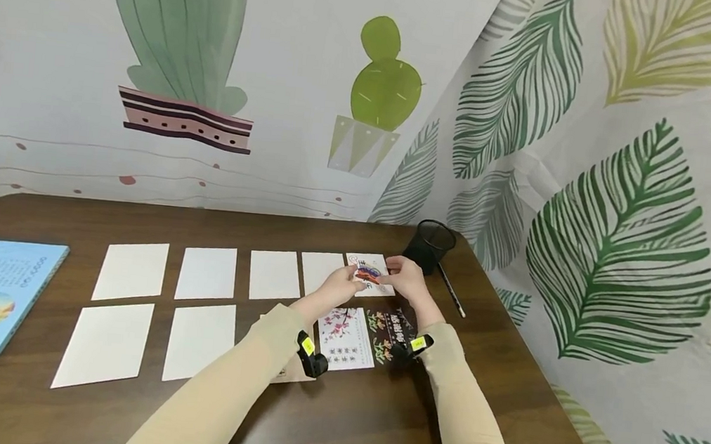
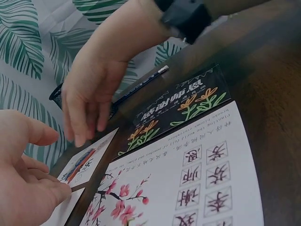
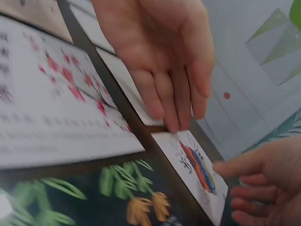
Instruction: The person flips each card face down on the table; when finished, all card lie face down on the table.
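A white card with a red and blue drawing and black characters (image 1: pixel 381 290) lies on the table at the far right of the back row. My left hand (image 1: pixel 337 287) is at its left edge, fingers extended and fingertips right at the card in the right wrist view. On the card's other side is my right hand (image 1: pixel 407 279), its fingers loosely bent with gaps between them (image 3: pixel 263 181). Neither hand grips anything. In front of the hands lie a card with pink blossoms (image 1: pixel 345 344) and a black card with orange flowers (image 1: pixel 384 334).
Several blank white sheets (image 1: pixel 206 274) lie in two rows to the left. A blue book (image 1: pixel 0 290) rests at the left end of the brown table (image 1: pixel 338 425). A black mesh pen holder (image 1: pixel 424 248) and a pencil (image 1: pixel 451 290) are by the right wall.
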Demonstrator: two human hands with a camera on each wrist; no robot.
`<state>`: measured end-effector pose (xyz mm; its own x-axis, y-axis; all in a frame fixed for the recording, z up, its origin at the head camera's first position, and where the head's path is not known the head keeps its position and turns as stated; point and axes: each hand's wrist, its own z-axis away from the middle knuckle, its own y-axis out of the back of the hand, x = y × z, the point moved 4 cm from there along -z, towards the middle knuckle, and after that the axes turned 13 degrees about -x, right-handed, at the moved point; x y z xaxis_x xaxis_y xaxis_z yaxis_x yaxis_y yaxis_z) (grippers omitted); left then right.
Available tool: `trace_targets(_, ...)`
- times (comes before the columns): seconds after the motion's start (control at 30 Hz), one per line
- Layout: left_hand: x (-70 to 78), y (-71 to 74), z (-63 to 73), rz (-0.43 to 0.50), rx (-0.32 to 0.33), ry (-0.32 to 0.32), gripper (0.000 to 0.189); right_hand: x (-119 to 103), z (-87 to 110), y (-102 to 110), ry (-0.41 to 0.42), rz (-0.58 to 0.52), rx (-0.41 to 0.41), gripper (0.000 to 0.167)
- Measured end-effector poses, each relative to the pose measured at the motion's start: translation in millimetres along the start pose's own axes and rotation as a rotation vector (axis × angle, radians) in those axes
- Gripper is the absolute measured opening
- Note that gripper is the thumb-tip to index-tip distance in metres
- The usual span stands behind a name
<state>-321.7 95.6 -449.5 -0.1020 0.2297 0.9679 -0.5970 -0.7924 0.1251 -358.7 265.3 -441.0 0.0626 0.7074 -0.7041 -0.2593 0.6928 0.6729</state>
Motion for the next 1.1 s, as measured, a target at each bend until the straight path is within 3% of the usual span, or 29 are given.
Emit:
trace_targets(0.27, -2.0, -1.8, 0.7, 0.001, 0.001, 0.005, 0.061, -14, -24.8, 9, 0.154, 0.276, -0.191, 0.068)
trace_targets(0.63, -4.3, -1.3, -0.7, -0.01, 0.012, -0.009, 0.061, -13, -37.6, 10, 0.136, 0.481, -0.442, 0.093)
trace_targets(0.87, -3.2, -0.4, 0.0, -0.01, 0.021, -0.009, 0.061, -14, -41.6, 7, 0.175, 0.574, -0.446, 0.097)
trace_targets(1.1, -3.3, 1.7, -1.1, -0.025, 0.038, -0.007, 0.061, -16, -46.3, 6, 0.194, 0.58, -0.43, 0.092)
